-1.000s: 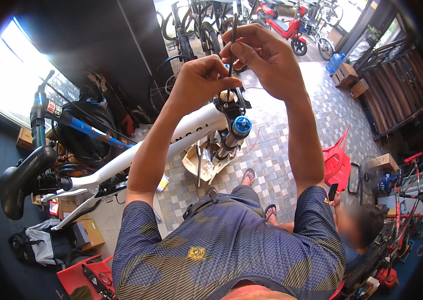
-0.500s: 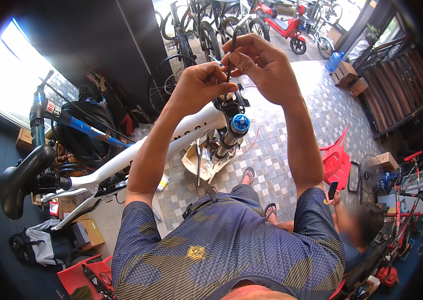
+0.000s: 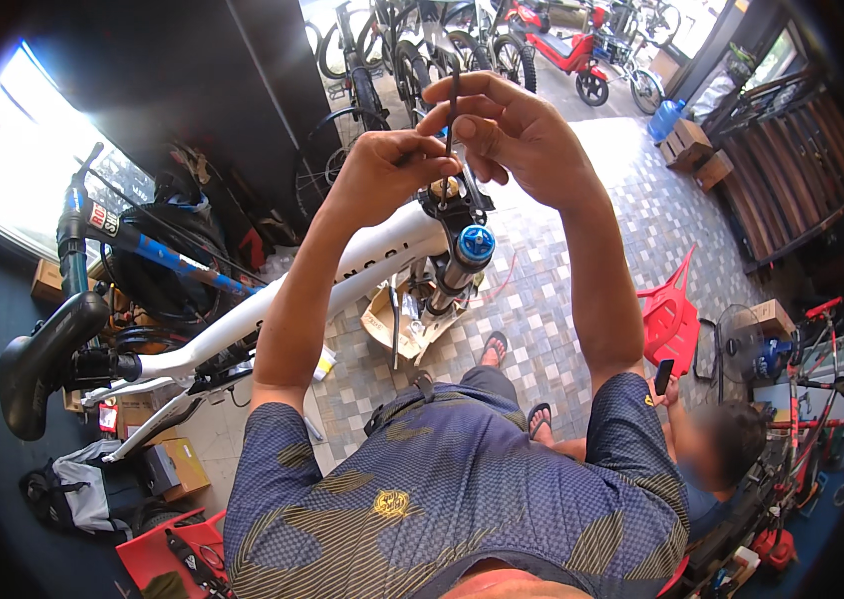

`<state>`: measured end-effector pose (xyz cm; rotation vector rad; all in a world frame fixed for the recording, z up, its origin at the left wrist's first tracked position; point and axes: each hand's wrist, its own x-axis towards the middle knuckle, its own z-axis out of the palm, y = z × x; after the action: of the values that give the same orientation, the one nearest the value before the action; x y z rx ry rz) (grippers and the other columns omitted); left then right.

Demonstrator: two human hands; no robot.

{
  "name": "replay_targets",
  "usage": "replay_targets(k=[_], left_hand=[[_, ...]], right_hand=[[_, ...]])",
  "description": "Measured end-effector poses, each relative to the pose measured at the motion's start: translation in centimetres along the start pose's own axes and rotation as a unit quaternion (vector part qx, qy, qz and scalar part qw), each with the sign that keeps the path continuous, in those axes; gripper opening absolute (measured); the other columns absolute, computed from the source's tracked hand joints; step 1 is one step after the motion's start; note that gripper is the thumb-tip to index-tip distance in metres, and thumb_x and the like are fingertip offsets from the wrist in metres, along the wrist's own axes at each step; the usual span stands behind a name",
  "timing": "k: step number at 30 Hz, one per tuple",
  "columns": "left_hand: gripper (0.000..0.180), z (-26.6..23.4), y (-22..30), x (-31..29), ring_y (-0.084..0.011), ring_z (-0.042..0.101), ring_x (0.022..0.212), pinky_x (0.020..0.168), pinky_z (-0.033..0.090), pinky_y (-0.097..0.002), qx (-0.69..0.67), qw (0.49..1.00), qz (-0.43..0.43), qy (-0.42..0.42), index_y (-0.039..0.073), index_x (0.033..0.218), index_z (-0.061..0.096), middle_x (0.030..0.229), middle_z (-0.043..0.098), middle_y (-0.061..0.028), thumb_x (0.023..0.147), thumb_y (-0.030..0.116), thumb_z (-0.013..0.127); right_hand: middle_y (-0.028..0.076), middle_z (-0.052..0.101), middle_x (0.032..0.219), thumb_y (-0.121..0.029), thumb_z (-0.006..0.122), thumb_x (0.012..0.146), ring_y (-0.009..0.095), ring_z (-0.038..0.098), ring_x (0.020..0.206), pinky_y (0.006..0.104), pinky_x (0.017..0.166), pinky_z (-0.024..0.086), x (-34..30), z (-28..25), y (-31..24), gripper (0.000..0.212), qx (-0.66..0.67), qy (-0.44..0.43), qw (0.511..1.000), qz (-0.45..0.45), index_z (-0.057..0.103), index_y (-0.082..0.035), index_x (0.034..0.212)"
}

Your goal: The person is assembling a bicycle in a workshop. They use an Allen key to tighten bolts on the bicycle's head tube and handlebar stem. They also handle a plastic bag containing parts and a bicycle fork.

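Observation:
A thin black cable (image 3: 453, 100) rises almost upright in front of me, above the head of a white bicycle frame (image 3: 397, 240). My left hand (image 3: 387, 172) pinches it low down, between thumb and forefinger. Higher up, my right hand (image 3: 522, 145) has its bent fingers around the same cable, the forefinger crossing behind it. Just below the hands is the fork's blue top cap (image 3: 476, 243), beside black clamp parts. Where the cable's lower end goes among these parts is hard to make out.
A cardboard box (image 3: 407, 334) with parts lies on the tiled floor under the fork. A black saddle (image 3: 52, 364) is at the left. A person (image 3: 721, 449) holding a phone sits at the right, near a red chair (image 3: 671, 314). Several bicycles stand at the back.
The cable's upper part has straightened from a bend to nearly upright. My right fingers have shifted a little left and loosened around it; my left hand has moved slightly left.

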<state>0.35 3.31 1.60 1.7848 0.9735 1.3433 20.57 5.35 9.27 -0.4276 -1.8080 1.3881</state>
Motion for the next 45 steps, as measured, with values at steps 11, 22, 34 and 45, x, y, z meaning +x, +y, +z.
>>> replay_targets(k=[11,22,34,45], left_hand=[[0.02,0.5,0.5,-0.4,-0.0007,0.041,0.062,0.058,0.037,-0.0214,-0.007,0.999,-0.042,0.024,0.002,0.096,0.076,0.063,0.048,0.0092,0.085,0.016,0.084],[0.023,0.5,1.7,-0.3,-0.0007,0.047,0.067,0.061,0.043,-0.0215,0.001,1.0,-0.024,-0.019,0.002,0.088,0.07,0.067,0.053,0.0072,0.084,0.018,0.085],[0.022,0.4,-0.2,0.4,-0.0013,0.043,0.063,0.058,0.039,-0.0221,-0.019,1.0,-0.021,0.006,0.004,0.082,0.066,0.064,0.043,0.0093,0.083,0.015,0.086],[0.023,0.5,0.1,0.2,-0.0005,0.035,0.059,0.053,0.031,-0.0217,-0.023,0.999,-0.023,0.011,0.005,0.081,0.068,0.061,0.04,0.011,0.083,0.018,0.087]], right_hand=[[0.0,0.071,0.088,-0.013,0.078,0.089,0.001,0.054,0.066,0.0202,0.057,0.043,0.6,0.5,1.9,0.019,-0.12,0.06,0.989,-0.054,0.071,-0.003,0.103],[0.005,0.076,0.09,-0.008,0.072,0.093,0.008,0.07,0.083,0.023,0.07,0.055,-0.1,0.9,0.6,0.017,-0.134,0.066,0.988,-0.033,0.074,-0.001,0.108],[0.005,0.073,0.107,-0.02,0.075,0.092,0.012,0.069,0.092,0.0278,0.076,0.054,0.8,0.4,2.0,0.04,-0.111,0.073,0.979,-0.156,0.065,-0.008,0.13],[0.0,0.074,0.1,-0.043,0.081,0.086,0.007,0.068,0.086,0.0249,0.073,0.051,1.6,0.3,0.0,0.039,-0.179,0.079,0.956,-0.217,0.075,-0.012,0.109]])
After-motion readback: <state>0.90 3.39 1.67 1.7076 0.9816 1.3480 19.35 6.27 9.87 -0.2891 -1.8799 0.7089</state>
